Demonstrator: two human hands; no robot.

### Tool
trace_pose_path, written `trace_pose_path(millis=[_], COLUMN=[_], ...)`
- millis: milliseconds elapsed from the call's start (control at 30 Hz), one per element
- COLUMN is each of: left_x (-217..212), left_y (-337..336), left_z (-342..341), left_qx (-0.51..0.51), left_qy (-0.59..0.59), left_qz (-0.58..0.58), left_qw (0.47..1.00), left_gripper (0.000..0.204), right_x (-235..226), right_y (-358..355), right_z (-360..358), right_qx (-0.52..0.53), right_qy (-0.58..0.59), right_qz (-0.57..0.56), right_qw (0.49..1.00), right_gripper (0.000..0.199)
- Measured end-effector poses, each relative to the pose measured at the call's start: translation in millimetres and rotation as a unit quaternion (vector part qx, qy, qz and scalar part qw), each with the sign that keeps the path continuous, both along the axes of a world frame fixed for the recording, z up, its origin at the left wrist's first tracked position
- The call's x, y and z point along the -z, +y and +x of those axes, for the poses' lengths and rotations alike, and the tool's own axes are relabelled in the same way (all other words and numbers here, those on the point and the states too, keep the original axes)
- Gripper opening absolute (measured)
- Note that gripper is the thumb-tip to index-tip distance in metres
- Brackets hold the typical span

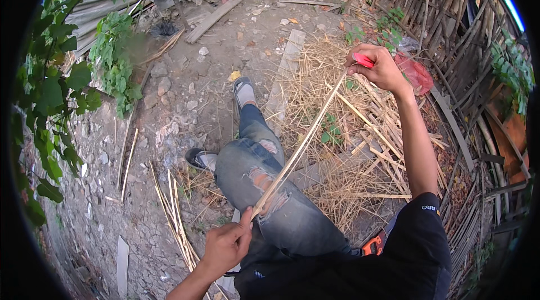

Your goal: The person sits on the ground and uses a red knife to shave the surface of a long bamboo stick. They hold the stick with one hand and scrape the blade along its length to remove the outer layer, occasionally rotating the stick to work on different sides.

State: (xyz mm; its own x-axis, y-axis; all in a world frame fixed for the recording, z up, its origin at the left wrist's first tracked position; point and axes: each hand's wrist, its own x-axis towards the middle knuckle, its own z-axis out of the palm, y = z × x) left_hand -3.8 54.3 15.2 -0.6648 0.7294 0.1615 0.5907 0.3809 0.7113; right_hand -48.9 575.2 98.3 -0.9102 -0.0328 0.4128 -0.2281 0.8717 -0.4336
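Observation:
A long, thin bamboo strip (pixel 298 154) slants across my bent leg. My left hand (pixel 228 246) pinches its lower end beside my knee. At the far upper end, my right hand (pixel 379 66) is closed around a small red-handled tool (pixel 363 60), raised over the shavings. The strip's tip meets the fingers of that hand; whether they grip the strip as well, I cannot tell. Any blade on the red tool is hidden.
Pale shavings (pixel 315 69) and split strips lie heaped on the right. An orange-handled saw (pixel 373 245) rests by my hip. More bamboo strips (pixel 175 215) lie left of my leg. A stick fence (pixel 444 13) stands right; leafy vines (pixel 50 92) hang left. Boards (pixel 214 19) and stones dot the dirt.

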Motion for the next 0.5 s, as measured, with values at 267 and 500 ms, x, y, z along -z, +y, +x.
trace_pose_path(millis=[267, 500], left_x=[6, 4], left_y=[0, 0], left_z=[-2, -1], left_qx=[-0.001, -0.010], left_qy=[0.032, -0.024], left_qz=[0.011, 0.042], left_qw=[0.999, 0.999], left_gripper=[0.048, 0.043], right_x=[24, 31], right_y=[36, 73], right_z=[-18, -5], right_qx=[0.081, 0.428], right_qy=[0.077, 0.083], right_qz=[-0.219, -0.058], right_qw=[0.969, 0.898], right_gripper=[0.015, 0.044])
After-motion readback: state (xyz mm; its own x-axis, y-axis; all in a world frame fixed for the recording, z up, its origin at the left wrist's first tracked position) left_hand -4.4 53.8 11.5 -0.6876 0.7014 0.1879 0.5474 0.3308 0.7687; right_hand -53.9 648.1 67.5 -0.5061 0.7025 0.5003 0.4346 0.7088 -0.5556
